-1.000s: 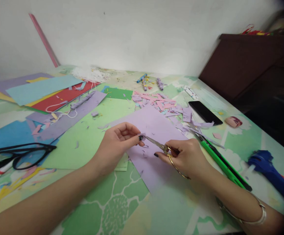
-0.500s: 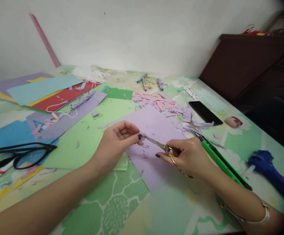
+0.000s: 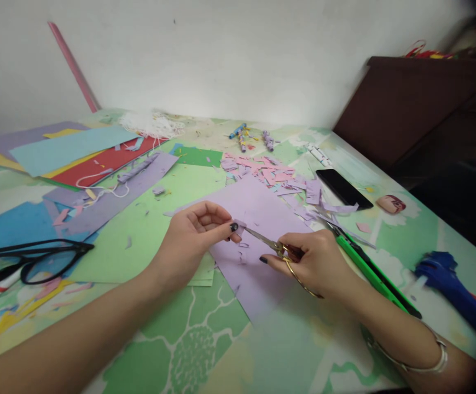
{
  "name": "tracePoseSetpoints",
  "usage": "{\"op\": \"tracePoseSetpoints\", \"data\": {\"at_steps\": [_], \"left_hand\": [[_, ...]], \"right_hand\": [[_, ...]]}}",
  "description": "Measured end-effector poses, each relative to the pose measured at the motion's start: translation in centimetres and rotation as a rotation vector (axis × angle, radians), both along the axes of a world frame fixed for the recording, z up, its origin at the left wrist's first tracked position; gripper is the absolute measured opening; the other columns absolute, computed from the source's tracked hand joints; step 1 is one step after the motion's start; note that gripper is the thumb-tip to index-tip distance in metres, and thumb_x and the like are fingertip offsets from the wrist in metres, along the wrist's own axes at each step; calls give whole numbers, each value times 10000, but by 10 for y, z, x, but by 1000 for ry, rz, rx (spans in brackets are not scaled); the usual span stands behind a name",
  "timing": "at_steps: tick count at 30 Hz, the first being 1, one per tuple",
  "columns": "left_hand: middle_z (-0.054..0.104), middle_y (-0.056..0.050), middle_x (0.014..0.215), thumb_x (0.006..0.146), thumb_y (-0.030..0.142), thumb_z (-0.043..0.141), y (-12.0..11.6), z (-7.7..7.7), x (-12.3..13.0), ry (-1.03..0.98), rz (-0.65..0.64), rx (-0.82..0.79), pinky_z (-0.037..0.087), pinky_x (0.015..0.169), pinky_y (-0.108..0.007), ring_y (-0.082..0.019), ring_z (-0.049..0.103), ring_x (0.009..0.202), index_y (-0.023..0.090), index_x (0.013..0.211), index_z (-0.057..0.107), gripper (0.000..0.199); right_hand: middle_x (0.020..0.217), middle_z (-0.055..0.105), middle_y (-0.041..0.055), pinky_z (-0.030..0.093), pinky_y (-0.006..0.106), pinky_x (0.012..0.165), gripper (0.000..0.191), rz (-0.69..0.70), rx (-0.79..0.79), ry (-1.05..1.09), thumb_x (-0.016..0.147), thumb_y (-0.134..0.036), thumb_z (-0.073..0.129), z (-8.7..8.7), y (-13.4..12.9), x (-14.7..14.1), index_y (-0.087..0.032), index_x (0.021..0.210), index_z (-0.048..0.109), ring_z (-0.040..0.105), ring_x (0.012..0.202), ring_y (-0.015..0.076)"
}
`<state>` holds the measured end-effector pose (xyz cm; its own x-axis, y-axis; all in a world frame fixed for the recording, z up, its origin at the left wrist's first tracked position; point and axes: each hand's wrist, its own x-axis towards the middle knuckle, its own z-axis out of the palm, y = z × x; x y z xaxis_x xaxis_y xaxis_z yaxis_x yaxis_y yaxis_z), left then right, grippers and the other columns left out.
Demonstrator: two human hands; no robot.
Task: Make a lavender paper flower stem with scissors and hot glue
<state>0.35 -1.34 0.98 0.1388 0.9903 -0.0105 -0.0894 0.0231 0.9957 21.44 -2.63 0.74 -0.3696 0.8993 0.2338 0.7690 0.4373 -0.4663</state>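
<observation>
Between thumb and fingertips, my left hand (image 3: 203, 230) pinches a small purple paper piece (image 3: 239, 226). My right hand (image 3: 314, 260) is closed around the gold handles of small scissors (image 3: 265, 239). The scissor tips point left and lie at the right edge of the small piece; their blades look nearly together. Beneath both hands lies a purple sheet (image 3: 258, 208) with a few tiny scraps on it, overlapping a light green sheet (image 3: 139, 241).
Pink and purple scraps (image 3: 268, 169) lie beyond the hands. A phone (image 3: 342, 187), a green cutter (image 3: 373, 273) and a blue tool (image 3: 447, 279) are on the right. Black glasses (image 3: 53, 265) and coloured sheets (image 3: 74, 148) lie on the left.
The small purple piece shows more broadly at my left fingertips, and the scissor tips have shifted slightly right, to its edge. Both hands keep their grips.
</observation>
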Motion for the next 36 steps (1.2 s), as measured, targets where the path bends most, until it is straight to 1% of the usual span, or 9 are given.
{"op": "tracePoseSetpoints", "data": {"at_steps": [6,10,16,19,24,30,36], "left_hand": [[622,15,698,716,143,675,1,1,-1,8,10,-8,477,638,-208,-104,627,620,154,771,581,110],[627,16,683,721,150,677,2,0,-2,30,15,17,473,622,-195,-94,619,601,155,777,590,103],[659,-4,739,685,187,724,5,-2,-5,52,31,4,476,648,-183,-99,620,685,159,781,605,155],[667,-10,756,687,198,724,5,-2,-6,64,30,1,476,656,-184,-100,619,700,160,789,607,160],[661,-14,760,691,189,719,4,-1,-5,62,22,16,486,690,-203,-107,617,721,157,798,601,162],[656,-5,767,699,201,716,4,1,-5,78,15,46,489,691,-194,-104,622,732,163,794,601,155],[647,3,758,702,193,714,4,1,-3,67,3,43,494,691,-198,-104,626,726,166,784,594,148]], "right_hand": [[408,342,-66,236,180,412,370,8,-14,-13,728,-369,622,2,0,0,-160,470,458,280,408,49],[413,351,-64,244,182,421,363,19,-15,-35,730,-374,621,3,1,0,-160,478,471,285,411,51],[418,364,-63,250,185,428,344,28,8,-63,733,-370,625,0,1,3,-160,491,500,305,415,53],[419,376,-60,253,188,437,318,32,44,-92,723,-357,632,-2,2,5,-159,501,520,322,416,55],[423,413,-52,257,192,446,285,34,61,-118,720,-343,635,-3,2,6,-154,522,555,343,417,56],[415,401,-60,253,182,434,290,42,10,-89,720,-336,644,0,2,3,-152,517,547,324,407,47],[409,380,-63,251,178,427,288,50,6,-69,716,-320,646,1,1,1,-148,510,542,304,401,43]]}}
